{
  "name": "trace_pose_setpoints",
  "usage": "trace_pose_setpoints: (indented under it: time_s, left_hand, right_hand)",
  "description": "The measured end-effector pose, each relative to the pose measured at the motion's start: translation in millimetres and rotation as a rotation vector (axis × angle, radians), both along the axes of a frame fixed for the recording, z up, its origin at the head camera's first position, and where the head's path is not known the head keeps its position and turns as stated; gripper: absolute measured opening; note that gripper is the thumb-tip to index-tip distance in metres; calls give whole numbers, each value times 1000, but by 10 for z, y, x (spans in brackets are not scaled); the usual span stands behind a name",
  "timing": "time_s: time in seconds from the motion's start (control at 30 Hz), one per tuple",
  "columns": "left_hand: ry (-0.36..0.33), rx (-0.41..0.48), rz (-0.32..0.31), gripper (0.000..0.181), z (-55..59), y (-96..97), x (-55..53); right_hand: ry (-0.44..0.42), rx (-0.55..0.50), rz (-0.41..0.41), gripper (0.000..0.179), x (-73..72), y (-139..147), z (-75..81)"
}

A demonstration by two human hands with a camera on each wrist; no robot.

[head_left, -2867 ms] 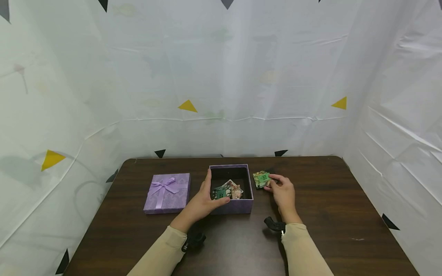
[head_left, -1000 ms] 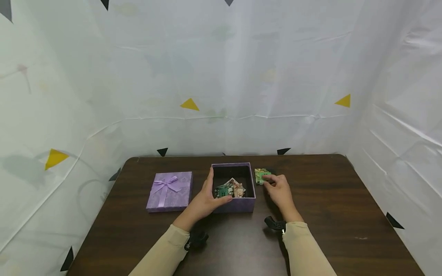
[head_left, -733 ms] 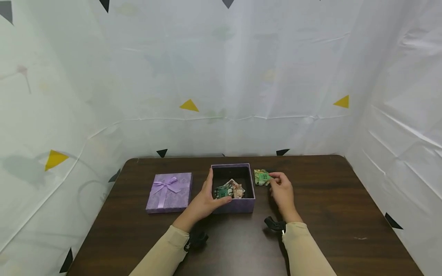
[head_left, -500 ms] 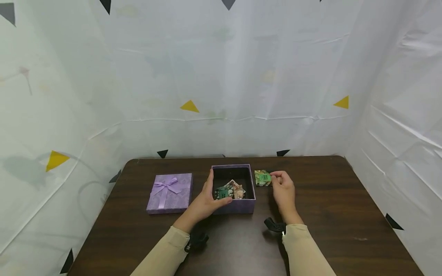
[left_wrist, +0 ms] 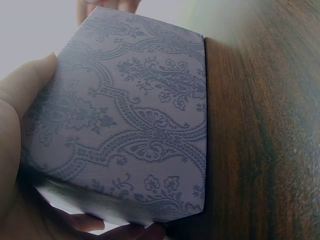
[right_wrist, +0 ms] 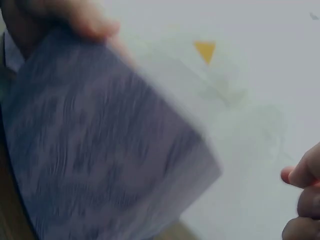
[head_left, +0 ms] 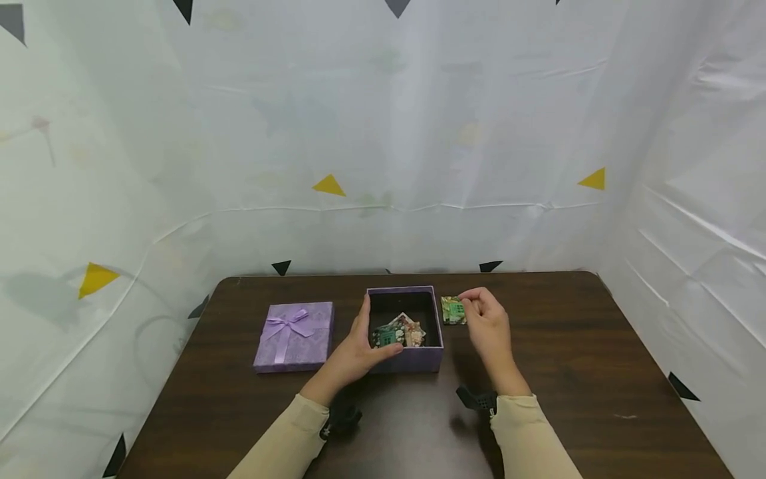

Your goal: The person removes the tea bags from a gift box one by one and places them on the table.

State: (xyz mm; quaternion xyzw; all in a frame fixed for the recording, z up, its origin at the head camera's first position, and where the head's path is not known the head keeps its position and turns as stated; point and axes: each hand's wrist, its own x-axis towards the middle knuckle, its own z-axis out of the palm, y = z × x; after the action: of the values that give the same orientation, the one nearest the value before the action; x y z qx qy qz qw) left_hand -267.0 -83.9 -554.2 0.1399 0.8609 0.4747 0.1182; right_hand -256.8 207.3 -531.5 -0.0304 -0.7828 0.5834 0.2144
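Note:
My left hand point(head_left: 353, 352) grips the near-left corner of an open purple patterned gift box point(head_left: 419, 360), its fingers along the left side and thumb over the front rim. In the left wrist view the box's patterned side point(left_wrist: 130, 110) fills the middle. Small printed paper cutouts point(head_left: 399, 331), dark green and pinkish, lie inside the box. Right of it, a small green and yellow printed paper stack point(head_left: 453, 311) lies on the table. My right hand point(head_left: 489, 326) is at its right edge, fingers bent and fingertips together; whether they pinch a piece I cannot tell.
The purple box lid point(head_left: 294, 336), with a ribbon bow, lies left of the box on the dark wooden table point(head_left: 568, 372). A white sheet point(head_left: 455, 133) with yellow and dark triangles hangs behind the table and along both sides.
My right hand has kept working over the green paper stack; its fingers have now shifted up and left, and its wrist has lifted slightly. My left hand stays on the box.

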Motion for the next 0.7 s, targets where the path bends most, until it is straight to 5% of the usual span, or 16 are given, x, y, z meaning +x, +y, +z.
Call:
trace_pose_setpoints:
  time_s: [0.17,0.33,0.7]
  left_hand:
    - [-5,2,2,130,-21,4,5]
    - [-4,9,14,134,1,11,2]
    - [-9,3,20,130,-7,24,-23]
  right_hand:
    - [-33,6,113,11,100,-150,256]
    - [-164,-89,273,16,184,-341,442]
    - [-304,-304,390,23,156,-666,536]
